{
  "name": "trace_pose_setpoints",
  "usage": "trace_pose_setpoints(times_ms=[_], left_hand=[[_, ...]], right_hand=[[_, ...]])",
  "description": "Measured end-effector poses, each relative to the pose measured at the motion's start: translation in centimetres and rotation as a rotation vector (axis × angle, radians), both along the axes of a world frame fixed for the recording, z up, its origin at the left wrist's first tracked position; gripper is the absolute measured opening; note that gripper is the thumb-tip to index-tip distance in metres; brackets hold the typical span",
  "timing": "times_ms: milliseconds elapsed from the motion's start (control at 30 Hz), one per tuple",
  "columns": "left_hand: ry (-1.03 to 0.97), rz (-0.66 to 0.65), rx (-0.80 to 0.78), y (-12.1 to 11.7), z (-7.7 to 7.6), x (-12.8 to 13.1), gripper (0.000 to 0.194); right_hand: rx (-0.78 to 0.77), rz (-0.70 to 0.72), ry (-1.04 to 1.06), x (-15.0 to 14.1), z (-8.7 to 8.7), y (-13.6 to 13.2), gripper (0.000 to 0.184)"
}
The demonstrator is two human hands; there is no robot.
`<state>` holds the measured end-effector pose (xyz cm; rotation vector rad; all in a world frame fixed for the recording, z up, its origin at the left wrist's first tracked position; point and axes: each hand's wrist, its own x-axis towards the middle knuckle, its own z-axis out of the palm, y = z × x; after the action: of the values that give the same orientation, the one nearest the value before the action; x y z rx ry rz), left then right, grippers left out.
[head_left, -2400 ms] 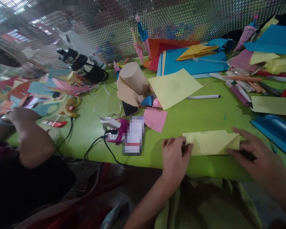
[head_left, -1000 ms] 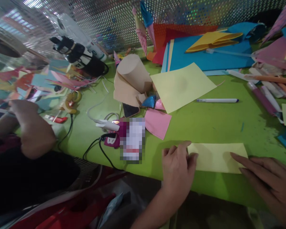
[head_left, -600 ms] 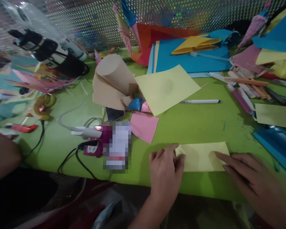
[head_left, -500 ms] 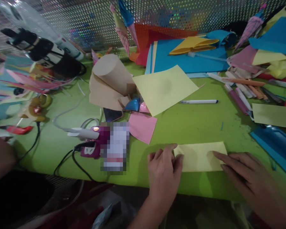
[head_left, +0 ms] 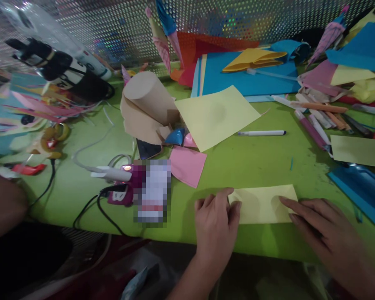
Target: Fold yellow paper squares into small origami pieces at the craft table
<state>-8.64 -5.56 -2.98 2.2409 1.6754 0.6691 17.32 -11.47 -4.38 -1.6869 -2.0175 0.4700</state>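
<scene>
The green table (head_left: pixel 256 166) spans most of the frame, and a perforated metal wall (head_left: pixel 125 29) rises along its far edge at the top. At the left edge shows a co-worker's bare arm (head_left: pixel 4 204). A stack of blue sheets (head_left: pixel 218 79) lies at upper centre, with a folded orange-yellow sheet (head_left: pixel 253 58) on it. In the upper left a clear bottle (head_left: pixel 58 31) leans beside a black bottle (head_left: pixel 84 83); what either one holds I cannot tell. A brown paper roll (head_left: pixel 153 98) lies right of them, touching or just beside a loose yellow sheet (head_left: pixel 218 118) near the centre.

The right hand (head_left: pixel 325 229), at lower right, lays its index finger on the right end of the folded yellow paper (head_left: pixel 259 204); whether it also grips I cannot tell. The left hand (head_left: pixel 214 221), at lower centre, has its fingers curled and pinches the left end. The folded yellow paper lies flat on the table between them, lower right of centre.

At lower left, a purple power strip (head_left: pixel 121 196) has a white plug (head_left: pixel 112 174) and a black plug (head_left: pixel 115 188) in its sockets
</scene>
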Motion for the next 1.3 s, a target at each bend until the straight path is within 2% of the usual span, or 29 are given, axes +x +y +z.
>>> trace_pose_setpoints(times_ms=[267,400,500,600,700,833,900,1067,1167,1233,1300], left_hand=[[0.064,-0.038,-0.01,-0.2,0.0,0.1,0.019],[0.144,-0.047,0.117,-0.4,-0.2,0.3,0.011],[0.146,-0.176,0.22,-0.4,-0.5,0.4,0.021],[0.205,-0.342,0.216,-0.8,-0.5,0.1,0.028],[0.354,-0.412,0.188,-1.9,-0.3,-0.3,0.037],[0.487,-0.464,0.095,-3.3,0.0,-0.7,0.068],[0.52,-0.474,0.079,-3.7,0.0,-0.8,0.077],[0.558,-0.458,0.095,-3.9,-0.4,-0.7,0.084],[0.558,-0.464,0.114,-3.9,-0.6,-0.6,0.086],[0.553,-0.465,0.119,-4.0,-0.7,-0.6,0.085],[0.542,-0.46,0.119,-4.0,-0.9,-0.6,0.08]], right_hand=[[0.034,-0.023,-0.06,0.0,-0.5,-0.2,0.039],[0.057,-0.038,-0.051,0.0,-0.6,-0.2,0.037],[0.067,-0.037,-0.061,0.1,-0.6,-0.1,0.038],[0.047,-0.046,-0.057,0.0,-0.6,-0.1,0.038],[0.079,-0.042,-0.062,-0.2,-0.7,0.0,0.036],[0.122,-0.012,-0.072,-0.3,-0.9,0.1,0.036],[0.124,-0.015,-0.068,-0.2,-1.0,0.2,0.036],[0.104,-0.039,-0.081,0.2,-0.9,-0.1,0.037],[0.244,-0.085,-0.174,-0.2,-0.2,-0.9,0.039],[0.315,-0.023,-0.208,-1.3,0.2,-1.7,0.043],[0.299,0.126,-0.207,-2.7,0.3,-2.5,0.05]])
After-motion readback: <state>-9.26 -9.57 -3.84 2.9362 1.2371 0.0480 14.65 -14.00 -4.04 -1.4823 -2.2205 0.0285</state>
